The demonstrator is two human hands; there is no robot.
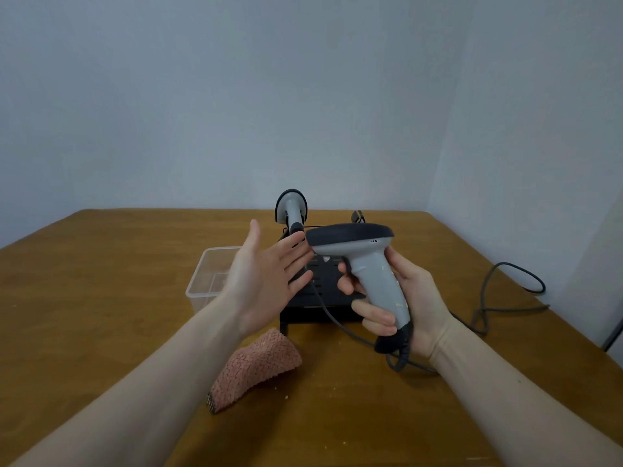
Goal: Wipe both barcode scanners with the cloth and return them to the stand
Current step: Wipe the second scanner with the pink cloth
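My right hand (409, 298) grips the handle of a grey and black barcode scanner (357, 251), held upright above the black stand (320, 308), its head pointing left. My left hand (266, 274) is open, palm up, with its fingertips near the scanner's head and nothing in it. A second grey scanner (291, 210) stands upright at the back of the stand. The pink cloth (259, 365) lies crumpled on the wooden table (101, 298) in front of the stand, below my left forearm.
A clear plastic tub (209, 281) sits left of the stand, partly behind my left hand. The held scanner's grey cable (505, 298) loops across the table to the right. Walls close off the table at the back and right.
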